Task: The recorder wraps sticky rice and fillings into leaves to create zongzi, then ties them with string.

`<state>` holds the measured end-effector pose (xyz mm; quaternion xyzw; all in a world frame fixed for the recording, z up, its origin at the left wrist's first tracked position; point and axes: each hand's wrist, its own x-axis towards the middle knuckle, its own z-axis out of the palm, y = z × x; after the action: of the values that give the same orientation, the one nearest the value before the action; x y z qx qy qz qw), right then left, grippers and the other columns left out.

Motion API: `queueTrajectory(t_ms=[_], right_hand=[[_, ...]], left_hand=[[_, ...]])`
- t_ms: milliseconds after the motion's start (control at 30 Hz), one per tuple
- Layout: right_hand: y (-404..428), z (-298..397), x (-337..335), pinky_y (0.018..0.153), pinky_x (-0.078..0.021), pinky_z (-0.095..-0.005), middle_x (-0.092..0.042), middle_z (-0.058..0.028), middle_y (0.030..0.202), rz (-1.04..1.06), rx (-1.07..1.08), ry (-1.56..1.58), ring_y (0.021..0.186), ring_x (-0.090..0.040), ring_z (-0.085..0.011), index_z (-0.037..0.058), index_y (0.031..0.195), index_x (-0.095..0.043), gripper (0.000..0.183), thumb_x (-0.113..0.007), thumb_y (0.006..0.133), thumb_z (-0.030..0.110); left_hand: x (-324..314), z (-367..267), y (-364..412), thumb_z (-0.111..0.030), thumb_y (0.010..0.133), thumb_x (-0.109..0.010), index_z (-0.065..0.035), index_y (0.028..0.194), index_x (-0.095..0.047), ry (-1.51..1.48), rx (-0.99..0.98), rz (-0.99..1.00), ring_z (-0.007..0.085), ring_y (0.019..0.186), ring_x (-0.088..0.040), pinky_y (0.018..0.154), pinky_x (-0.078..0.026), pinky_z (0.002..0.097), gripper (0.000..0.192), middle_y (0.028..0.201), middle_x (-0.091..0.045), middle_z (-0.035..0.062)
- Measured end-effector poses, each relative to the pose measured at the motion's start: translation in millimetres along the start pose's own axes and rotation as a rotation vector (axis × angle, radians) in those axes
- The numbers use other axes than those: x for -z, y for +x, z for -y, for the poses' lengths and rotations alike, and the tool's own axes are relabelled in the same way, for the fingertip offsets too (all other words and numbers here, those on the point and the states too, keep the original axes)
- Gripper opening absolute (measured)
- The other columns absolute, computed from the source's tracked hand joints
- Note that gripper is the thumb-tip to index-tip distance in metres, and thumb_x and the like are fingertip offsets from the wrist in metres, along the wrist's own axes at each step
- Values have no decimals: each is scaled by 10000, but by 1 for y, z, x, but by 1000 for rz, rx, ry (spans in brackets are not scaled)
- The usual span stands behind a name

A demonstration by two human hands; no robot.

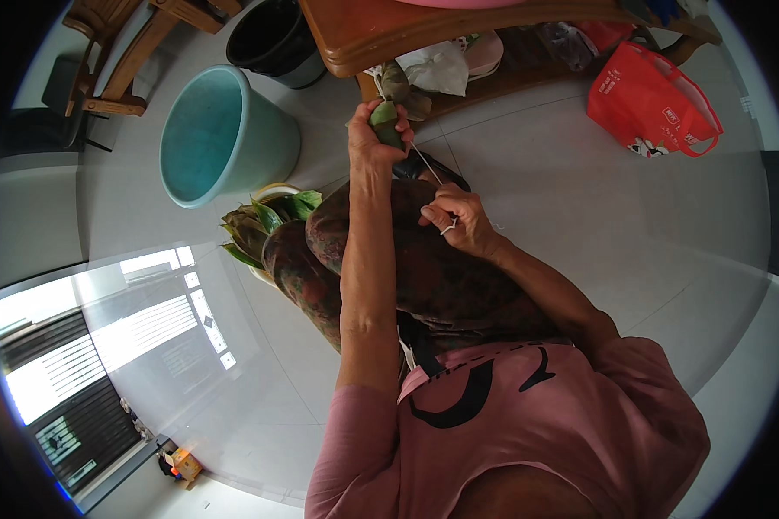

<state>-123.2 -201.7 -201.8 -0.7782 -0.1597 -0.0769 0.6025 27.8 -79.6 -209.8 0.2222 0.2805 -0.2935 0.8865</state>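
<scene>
My left hand (pixel 378 137) is closed around a green leaf-wrapped dumpling (pixel 385 122), just below the corner of the wooden table. A white string (pixel 427 162) runs taut from the dumpling down to my right hand (pixel 457 217), which is closed on it, with a turn of string around a finger. More leaf-wrapped dumplings (pixel 395 81) in duller green and brown hang on white strings beside the table edge, right above my left hand. Long green leaves (pixel 250 224) stand in a light-rimmed container at the left of my knees; its lower part is mostly hidden.
A large teal bucket (pixel 276 139) stands on the tiled floor at the left, with a black bucket (pixel 305 68) behind it. The wooden table (pixel 347 39) spans the top, with bags on its lower shelf. A red bag (pixel 636 97) stands at the right, and wooden chair legs (pixel 133 65) at the upper left.
</scene>
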Motion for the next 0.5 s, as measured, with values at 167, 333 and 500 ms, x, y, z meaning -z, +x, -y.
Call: queueTrajectory(t_ms=[167,333,500], right_hand=[[-2,-19,-1,664,-415,-284,-500,-41,605,48,-40,44,580,-452,-158,27,647,-598,211,-564,808,158],[24,-18,29,623,-425,-276,-558,-89,795,63,-32,142,714,-543,-169,1,729,-606,137,-574,791,119],[15,-68,128,739,-445,-351,-566,-147,987,821,-332,-669,859,-570,-266,50,755,-636,70,-586,708,36]], left_hand=[[-3,5,-6,-270,753,-475,-110,776,-520,160,-87,61,194,499,-436,441,-326,308,168,691,-544,92],[14,-13,0,-247,741,-510,-109,780,-511,209,-139,-36,198,484,-453,406,-332,303,143,667,-540,92],[21,-22,1,-191,723,-553,-63,767,-520,409,-236,-140,188,463,-468,381,-339,296,139,636,-527,77]])
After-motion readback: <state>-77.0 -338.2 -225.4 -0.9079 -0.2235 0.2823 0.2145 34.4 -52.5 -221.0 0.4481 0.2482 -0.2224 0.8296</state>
